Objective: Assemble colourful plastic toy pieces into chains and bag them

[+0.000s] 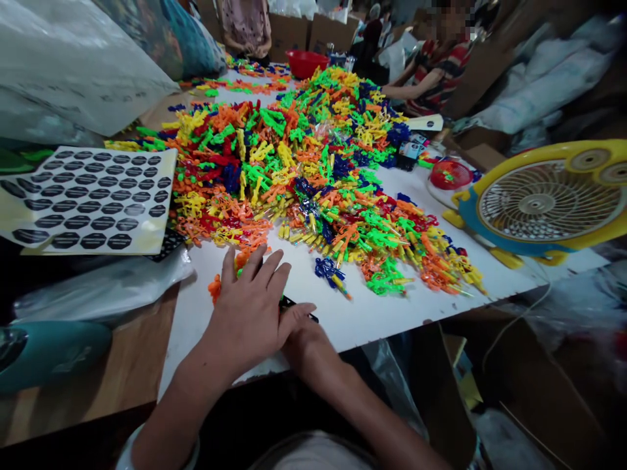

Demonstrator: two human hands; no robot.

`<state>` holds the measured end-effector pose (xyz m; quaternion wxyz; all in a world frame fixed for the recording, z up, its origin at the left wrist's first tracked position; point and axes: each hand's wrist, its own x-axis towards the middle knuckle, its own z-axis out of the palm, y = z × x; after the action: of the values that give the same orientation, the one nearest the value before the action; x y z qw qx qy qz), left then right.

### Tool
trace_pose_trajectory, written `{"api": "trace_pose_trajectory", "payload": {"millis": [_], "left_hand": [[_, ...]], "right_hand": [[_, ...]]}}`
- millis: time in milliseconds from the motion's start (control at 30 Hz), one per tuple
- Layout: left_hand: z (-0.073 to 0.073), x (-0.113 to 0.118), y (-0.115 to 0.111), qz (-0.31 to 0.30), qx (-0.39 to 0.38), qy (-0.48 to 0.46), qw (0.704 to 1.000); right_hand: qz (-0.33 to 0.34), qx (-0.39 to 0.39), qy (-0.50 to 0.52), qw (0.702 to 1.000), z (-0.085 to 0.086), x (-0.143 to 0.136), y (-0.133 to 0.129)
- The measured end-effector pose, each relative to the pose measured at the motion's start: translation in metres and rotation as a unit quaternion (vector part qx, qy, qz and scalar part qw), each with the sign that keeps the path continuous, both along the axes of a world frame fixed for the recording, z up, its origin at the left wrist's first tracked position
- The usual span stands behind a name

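My left hand (247,303) lies palm down near the table's front edge, its fingers stretched out and apart. Under and beside it is my right hand (306,336), whose fingers are mostly hidden by the left. A black strip with white marks (289,303) shows between the two hands; the rest of it is covered. Orange plastic toy pieces (214,288) peek out by the left fingers. Just beyond rises a large pile of small figure-shaped plastic toys (274,163) in orange, green, yellow, red and blue. One blue toy with a yellow stick (333,274) lies apart from it.
A sheet of black octagonal stickers (105,196) is at left, above a plastic bag (112,287). A teal object (53,356) sits lower left. At right stands a yellow fan (539,202) with a cord. A red basin (307,64) and two people are at the far side.
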<state>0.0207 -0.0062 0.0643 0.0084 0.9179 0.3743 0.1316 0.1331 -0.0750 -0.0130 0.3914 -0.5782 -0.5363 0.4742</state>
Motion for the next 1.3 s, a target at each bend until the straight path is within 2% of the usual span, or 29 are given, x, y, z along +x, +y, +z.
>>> {"api": "trace_pose_trajectory", "payload": {"millis": [67,100,167,233,267,333,433,467,533,567,633,733,833,933,1067,1200,1233,1300], "left_hand": [[-0.001,0.0,0.0,0.0,0.003,-0.005,1.0],[-0.001,0.0,0.001,-0.004,0.003,-0.006,1.0],[0.0,0.0,0.002,-0.008,-0.001,-0.005,1.0],[0.002,0.001,0.004,-0.001,-0.005,-0.004,1.0],[0.003,0.002,0.006,0.007,-0.004,-0.006,1.0],[0.004,0.004,0.009,0.022,0.006,-0.012,1.0],[0.001,0.006,0.015,0.017,0.007,-0.015,1.0],[0.0,0.006,0.016,0.011,0.002,-0.012,1.0],[-0.003,0.005,0.018,0.004,-0.006,-0.006,1.0],[-0.003,0.005,0.019,0.002,-0.007,-0.002,1.0],[-0.003,0.005,0.019,0.002,-0.008,0.005,1.0],[-0.002,0.005,0.018,0.004,-0.007,0.011,1.0],[-0.002,0.006,0.017,0.007,-0.006,0.006,1.0],[-0.001,0.007,0.016,0.01,-0.01,0.006,1.0],[0.0,0.008,0.015,0.005,-0.006,0.017,1.0],[0.001,0.008,0.015,-0.004,-0.001,0.023,1.0],[0.001,0.008,0.015,-0.007,0.0,0.023,1.0],[0.002,0.008,0.016,-0.01,0.001,0.02,1.0]], "right_hand": [[-0.047,0.019,-0.103,0.993,0.006,0.033,-0.001],[-0.098,0.026,-0.188,0.977,0.008,0.051,0.001],[-0.174,0.005,-0.344,0.923,0.01,0.084,0.006],[-0.177,-0.033,-0.422,0.889,0.01,0.107,0.012],[-0.163,-0.042,-0.427,0.888,0.008,0.113,0.014],[-0.146,-0.042,-0.365,0.919,0.005,0.114,0.016],[-0.151,-0.062,-0.1,0.981,0.0,0.094,0.016],[-0.148,-0.075,0.006,0.986,-0.001,0.084,0.016],[-0.131,-0.094,0.17,0.972,-0.001,0.062,0.017],[-0.119,-0.102,0.218,0.963,-0.002,0.052,0.018],[-0.094,-0.118,0.25,0.956,-0.004,0.036,0.02],[-0.078,-0.09,0.174,0.977,-0.012,0.021,0.019],[-0.102,0.004,-0.016,0.995,-0.02,0.013,0.016],[-0.099,0.054,-0.176,0.978,-0.022,0.003,0.014],[-0.062,0.041,-0.277,0.958,-0.016,-0.005,0.013],[-0.016,0.072,-0.261,0.962,-0.008,0.025,0.018],[-0.034,0.078,-0.265,0.961,-0.006,0.038,0.021],[-0.123,0.064,-0.315,0.939,-0.003,0.066,0.033]]}}
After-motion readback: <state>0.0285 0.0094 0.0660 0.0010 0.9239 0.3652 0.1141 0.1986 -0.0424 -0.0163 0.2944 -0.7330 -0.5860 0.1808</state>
